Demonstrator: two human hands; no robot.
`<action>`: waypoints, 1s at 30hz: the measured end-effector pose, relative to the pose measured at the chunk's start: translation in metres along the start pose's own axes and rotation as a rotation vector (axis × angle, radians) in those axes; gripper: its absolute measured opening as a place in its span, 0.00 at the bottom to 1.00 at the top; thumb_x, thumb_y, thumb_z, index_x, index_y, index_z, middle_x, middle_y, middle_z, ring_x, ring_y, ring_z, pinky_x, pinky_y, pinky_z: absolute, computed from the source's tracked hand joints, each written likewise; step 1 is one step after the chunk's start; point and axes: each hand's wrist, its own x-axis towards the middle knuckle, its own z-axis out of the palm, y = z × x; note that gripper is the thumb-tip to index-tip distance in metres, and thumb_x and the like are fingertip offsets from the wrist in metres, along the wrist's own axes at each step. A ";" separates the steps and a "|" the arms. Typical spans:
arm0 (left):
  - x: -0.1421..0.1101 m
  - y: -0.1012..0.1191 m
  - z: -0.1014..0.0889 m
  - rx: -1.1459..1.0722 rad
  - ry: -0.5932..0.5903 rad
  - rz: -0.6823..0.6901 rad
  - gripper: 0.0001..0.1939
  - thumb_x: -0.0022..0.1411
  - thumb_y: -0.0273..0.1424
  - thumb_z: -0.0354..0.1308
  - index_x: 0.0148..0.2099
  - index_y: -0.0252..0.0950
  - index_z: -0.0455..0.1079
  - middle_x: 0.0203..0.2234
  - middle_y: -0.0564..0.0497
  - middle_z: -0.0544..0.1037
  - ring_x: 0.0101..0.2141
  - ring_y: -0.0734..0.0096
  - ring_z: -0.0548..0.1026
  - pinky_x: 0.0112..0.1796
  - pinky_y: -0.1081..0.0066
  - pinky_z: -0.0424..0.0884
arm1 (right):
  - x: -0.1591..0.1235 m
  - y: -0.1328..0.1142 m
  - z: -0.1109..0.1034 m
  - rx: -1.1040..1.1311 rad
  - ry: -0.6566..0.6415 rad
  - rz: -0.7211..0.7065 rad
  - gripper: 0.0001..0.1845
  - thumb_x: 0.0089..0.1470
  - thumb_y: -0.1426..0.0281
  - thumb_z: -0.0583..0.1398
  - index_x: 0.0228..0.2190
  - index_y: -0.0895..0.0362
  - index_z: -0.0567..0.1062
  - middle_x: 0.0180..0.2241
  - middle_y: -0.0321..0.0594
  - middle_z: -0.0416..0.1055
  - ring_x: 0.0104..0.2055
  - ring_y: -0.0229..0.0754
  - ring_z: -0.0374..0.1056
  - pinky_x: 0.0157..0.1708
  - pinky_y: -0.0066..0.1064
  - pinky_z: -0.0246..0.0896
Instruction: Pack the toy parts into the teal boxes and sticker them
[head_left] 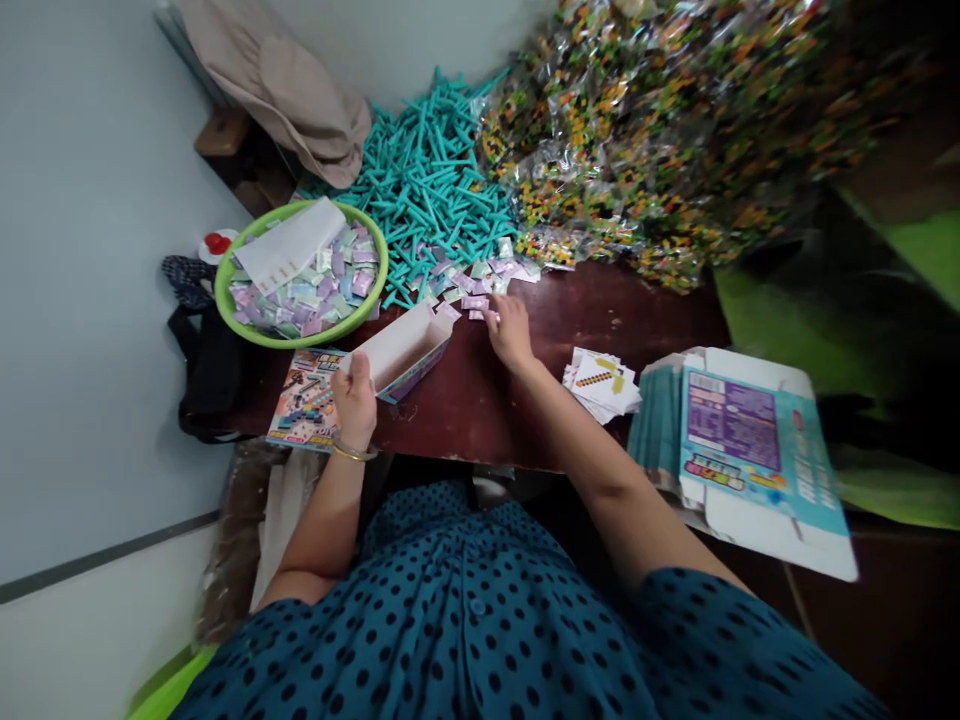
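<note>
My left hand (355, 402) grips an open cardboard box (409, 352) near its end, thumb on top. The box lies tilted on its side, white inside with a printed purple and teal outer face. My right hand (510, 333) reaches to the near edge of a scatter of small pastel packets (474, 302). Its thumb and fingertips close on a small packet, mostly covered by the fingers. Beneath my left hand, a colourful printed leaflet (304, 400) rests on the table.
A green basin (380, 262) holds many packets and a white paper sheet (292, 245). Behind are piles of teal sticks (427, 170) and clear bags of coloured pieces (622, 150). Cards (600, 382) and flattened teal cartons (739, 430) lie right on the dark red table (465, 420).
</note>
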 end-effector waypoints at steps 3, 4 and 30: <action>-0.005 0.012 -0.001 0.031 -0.154 0.154 0.32 0.66 0.59 0.51 0.25 0.37 0.70 0.16 0.54 0.68 0.20 0.71 0.66 0.25 0.69 0.63 | -0.061 0.009 0.012 -0.108 -0.222 0.001 0.36 0.68 0.57 0.53 0.66 0.71 0.61 0.68 0.67 0.57 0.72 0.64 0.49 0.68 0.60 0.46; -0.007 0.016 -0.001 0.028 -0.198 0.214 0.31 0.68 0.57 0.51 0.31 0.36 0.75 0.21 0.51 0.74 0.25 0.68 0.72 0.29 0.69 0.67 | -0.091 0.007 0.012 -0.123 -0.259 -0.064 0.40 0.67 0.55 0.55 0.68 0.70 0.58 0.69 0.66 0.54 0.73 0.65 0.46 0.69 0.60 0.45; -0.081 -0.038 0.056 0.387 -0.804 0.694 0.22 0.67 0.26 0.57 0.61 0.43 0.74 0.57 0.41 0.78 0.60 0.47 0.73 0.60 0.44 0.67 | 0.037 0.020 -0.066 -0.030 -0.063 0.013 0.21 0.62 0.69 0.58 0.55 0.61 0.76 0.58 0.56 0.70 0.58 0.58 0.62 0.58 0.52 0.59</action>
